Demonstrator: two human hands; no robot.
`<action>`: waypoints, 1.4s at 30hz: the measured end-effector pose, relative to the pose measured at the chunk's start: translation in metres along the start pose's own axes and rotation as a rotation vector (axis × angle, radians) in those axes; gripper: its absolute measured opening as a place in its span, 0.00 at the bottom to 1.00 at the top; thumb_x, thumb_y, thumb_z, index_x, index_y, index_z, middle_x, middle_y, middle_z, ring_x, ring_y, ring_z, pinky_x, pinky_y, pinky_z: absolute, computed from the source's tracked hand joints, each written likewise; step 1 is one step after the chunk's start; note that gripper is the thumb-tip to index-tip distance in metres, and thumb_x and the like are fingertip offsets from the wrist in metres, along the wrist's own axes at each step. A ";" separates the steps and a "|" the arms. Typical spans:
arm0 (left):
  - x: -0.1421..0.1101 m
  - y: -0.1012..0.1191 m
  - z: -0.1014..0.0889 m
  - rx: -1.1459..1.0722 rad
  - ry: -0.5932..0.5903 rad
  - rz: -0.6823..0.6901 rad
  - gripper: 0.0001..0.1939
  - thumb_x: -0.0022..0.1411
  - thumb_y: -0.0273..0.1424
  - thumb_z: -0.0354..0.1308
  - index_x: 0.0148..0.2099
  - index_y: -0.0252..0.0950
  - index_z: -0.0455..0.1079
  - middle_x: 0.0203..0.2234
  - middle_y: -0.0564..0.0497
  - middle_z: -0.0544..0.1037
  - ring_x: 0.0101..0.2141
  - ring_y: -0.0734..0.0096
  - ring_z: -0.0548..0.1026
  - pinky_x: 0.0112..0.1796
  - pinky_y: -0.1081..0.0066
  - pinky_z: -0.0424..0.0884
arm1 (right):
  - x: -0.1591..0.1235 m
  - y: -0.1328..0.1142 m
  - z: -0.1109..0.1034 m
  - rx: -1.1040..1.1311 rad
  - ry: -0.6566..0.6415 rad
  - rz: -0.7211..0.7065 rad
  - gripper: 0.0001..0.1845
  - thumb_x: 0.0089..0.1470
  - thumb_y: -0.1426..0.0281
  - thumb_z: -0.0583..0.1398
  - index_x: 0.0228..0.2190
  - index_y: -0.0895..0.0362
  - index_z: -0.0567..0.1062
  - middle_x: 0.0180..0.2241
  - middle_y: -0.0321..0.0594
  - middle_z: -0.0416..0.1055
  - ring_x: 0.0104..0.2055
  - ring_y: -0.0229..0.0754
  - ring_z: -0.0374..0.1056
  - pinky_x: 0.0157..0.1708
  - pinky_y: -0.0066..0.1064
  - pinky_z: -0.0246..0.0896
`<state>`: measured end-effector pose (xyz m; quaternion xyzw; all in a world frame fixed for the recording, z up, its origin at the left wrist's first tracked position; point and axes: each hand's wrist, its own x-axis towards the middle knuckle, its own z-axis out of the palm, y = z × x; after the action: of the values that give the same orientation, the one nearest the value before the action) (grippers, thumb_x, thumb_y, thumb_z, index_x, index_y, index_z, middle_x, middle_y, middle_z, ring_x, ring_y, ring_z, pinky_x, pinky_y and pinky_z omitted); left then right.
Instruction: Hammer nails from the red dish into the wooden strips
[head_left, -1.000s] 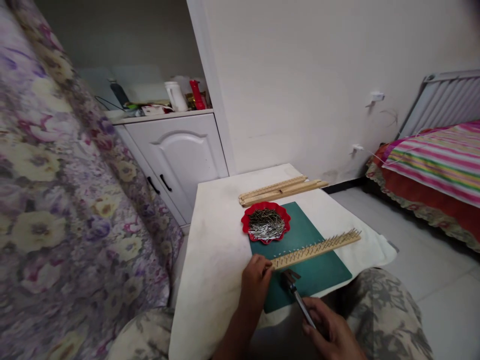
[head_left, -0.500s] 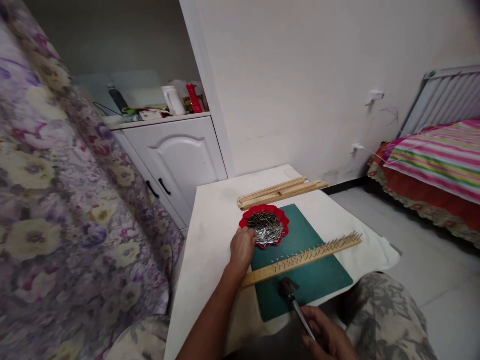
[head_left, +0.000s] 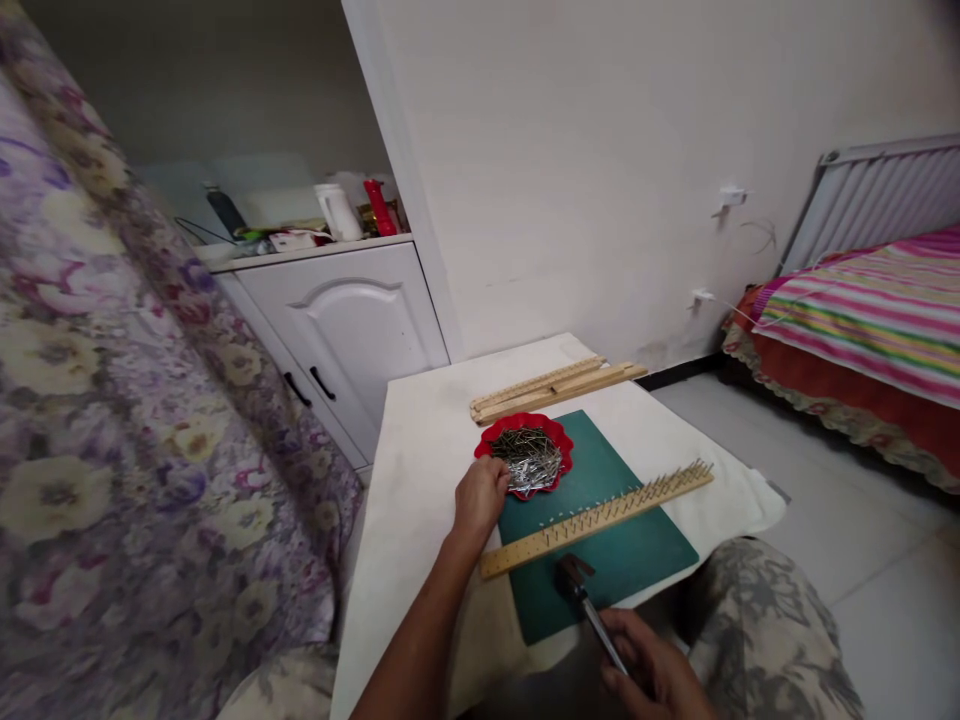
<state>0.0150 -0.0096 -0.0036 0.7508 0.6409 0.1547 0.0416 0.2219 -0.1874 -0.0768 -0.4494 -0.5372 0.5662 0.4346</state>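
Note:
My left hand (head_left: 480, 494) is at the near left rim of a red scalloped bowl (head_left: 564, 440), its fingers closed together by the nails (head_left: 531, 455) heaped inside. Whatever those fingers pinch is hidden or too small to see. A hammer (head_left: 592, 612) is gripped by its handle in my right hand (head_left: 649, 660), with its head low over a green mat (head_left: 592, 440). Across the mat lies a wooden strip (head_left: 517, 552) with nails standing in rows along most of its length. Its left end shows bare holes.
More wooden strips (head_left: 559, 392) lie at the back of the white-covered table (head_left: 420, 440). A flowered curtain (head_left: 187, 420) hangs on the left, beside a white cabinet (head_left: 367, 330). To the right is a bed with a striped cover (head_left: 870, 290).
The view has shifted slightly, so the scene sits a little further left. My left hand stays at the bowl's rim and the hammer is still in my right hand.

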 end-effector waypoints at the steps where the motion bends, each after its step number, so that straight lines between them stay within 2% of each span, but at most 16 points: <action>1: -0.005 0.000 -0.003 -0.027 0.028 0.013 0.07 0.60 0.29 0.49 0.34 0.38 0.68 0.34 0.51 0.73 0.38 0.70 0.70 0.37 0.74 0.62 | -0.001 0.001 0.002 0.016 0.023 -0.008 0.18 0.46 0.61 0.63 0.40 0.54 0.75 0.23 0.34 0.71 0.28 0.42 0.68 0.31 0.29 0.65; 5: -0.043 0.003 -0.009 -0.271 0.150 0.048 0.08 0.63 0.30 0.45 0.35 0.38 0.64 0.30 0.53 0.72 0.33 0.70 0.70 0.33 0.73 0.62 | -0.006 0.003 0.009 0.097 0.169 -0.052 0.18 0.45 0.60 0.63 0.39 0.54 0.74 0.22 0.34 0.70 0.27 0.42 0.67 0.29 0.29 0.64; 7: -0.070 0.010 -0.006 -0.388 0.112 0.047 0.07 0.63 0.30 0.44 0.36 0.39 0.63 0.27 0.54 0.71 0.28 0.71 0.69 0.31 0.73 0.61 | -0.007 -0.003 0.010 0.125 0.242 -0.065 0.18 0.46 0.61 0.64 0.39 0.53 0.74 0.23 0.34 0.71 0.27 0.42 0.67 0.28 0.29 0.63; 9: -0.099 0.019 0.001 -0.481 0.030 0.116 0.07 0.63 0.29 0.45 0.34 0.39 0.63 0.26 0.54 0.70 0.28 0.72 0.69 0.31 0.73 0.62 | -0.007 -0.012 0.010 0.122 0.288 -0.063 0.17 0.46 0.62 0.64 0.40 0.54 0.73 0.24 0.35 0.72 0.28 0.43 0.68 0.29 0.29 0.63; 14: -0.152 0.041 0.021 -0.614 -0.175 0.279 0.06 0.62 0.27 0.47 0.34 0.38 0.64 0.29 0.52 0.71 0.30 0.73 0.69 0.31 0.75 0.61 | -0.005 -0.032 0.009 0.079 0.303 -0.029 0.18 0.48 0.66 0.64 0.43 0.55 0.72 0.28 0.37 0.75 0.32 0.45 0.70 0.34 0.31 0.65; 19: -0.164 0.045 0.029 -0.599 -0.239 0.345 0.06 0.62 0.25 0.47 0.37 0.38 0.65 0.32 0.51 0.72 0.32 0.73 0.69 0.32 0.76 0.60 | -0.007 -0.025 0.008 0.090 0.303 -0.016 0.18 0.51 0.64 0.61 0.45 0.53 0.69 0.31 0.37 0.74 0.36 0.47 0.71 0.38 0.34 0.65; 27: -0.163 0.050 0.022 -0.612 -0.225 0.322 0.07 0.60 0.24 0.49 0.37 0.38 0.67 0.31 0.51 0.72 0.31 0.73 0.69 0.32 0.75 0.60 | -0.010 -0.023 0.003 0.072 0.442 -0.014 0.21 0.44 0.65 0.66 0.42 0.54 0.71 0.26 0.35 0.72 0.31 0.46 0.69 0.31 0.31 0.65; 30: -0.161 0.056 0.020 -0.693 -0.199 0.248 0.07 0.57 0.23 0.51 0.34 0.38 0.68 0.29 0.52 0.72 0.30 0.74 0.68 0.32 0.75 0.60 | -0.012 -0.026 0.006 0.157 0.399 -0.009 0.20 0.44 0.66 0.65 0.42 0.54 0.71 0.26 0.34 0.72 0.29 0.44 0.68 0.30 0.31 0.64; 32: -0.160 0.059 0.020 -0.825 -0.196 0.127 0.04 0.54 0.25 0.53 0.30 0.36 0.68 0.25 0.53 0.72 0.27 0.74 0.68 0.30 0.75 0.60 | -0.014 -0.028 0.011 0.215 0.383 -0.010 0.20 0.44 0.65 0.66 0.41 0.53 0.72 0.24 0.33 0.71 0.28 0.43 0.67 0.29 0.30 0.63; 34: -0.158 0.063 0.022 -1.055 -0.258 -0.026 0.02 0.53 0.29 0.56 0.29 0.36 0.67 0.19 0.55 0.70 0.22 0.75 0.66 0.26 0.76 0.60 | -0.014 -0.030 0.016 0.264 0.413 -0.019 0.20 0.43 0.63 0.66 0.40 0.52 0.73 0.24 0.32 0.70 0.28 0.43 0.67 0.27 0.29 0.62; 36: -0.159 0.068 0.025 -1.337 -0.325 -0.179 0.06 0.50 0.33 0.59 0.28 0.35 0.67 0.15 0.56 0.69 0.19 0.76 0.66 0.25 0.75 0.60 | -0.014 -0.033 0.019 0.295 0.426 -0.020 0.21 0.42 0.62 0.66 0.40 0.52 0.72 0.24 0.32 0.69 0.27 0.42 0.67 0.26 0.28 0.62; 39: -0.163 0.077 0.032 -1.678 -0.313 -0.359 0.11 0.46 0.34 0.64 0.29 0.33 0.68 0.17 0.54 0.73 0.20 0.75 0.69 0.27 0.74 0.63 | -0.014 -0.036 0.019 0.315 0.422 -0.023 0.22 0.43 0.62 0.66 0.42 0.51 0.71 0.24 0.32 0.70 0.26 0.41 0.67 0.25 0.28 0.63; 42: -0.168 0.082 0.039 -1.842 -0.293 -0.425 0.11 0.46 0.35 0.65 0.29 0.32 0.70 0.20 0.52 0.75 0.22 0.74 0.71 0.28 0.74 0.64 | -0.013 -0.038 0.016 0.308 0.358 -0.039 0.21 0.45 0.63 0.66 0.42 0.52 0.71 0.24 0.32 0.70 0.26 0.42 0.68 0.27 0.29 0.64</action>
<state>0.0822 -0.1830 -0.0489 0.3029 0.3788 0.4919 0.7231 0.2094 -0.2019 -0.0381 -0.4608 -0.3674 0.5442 0.5971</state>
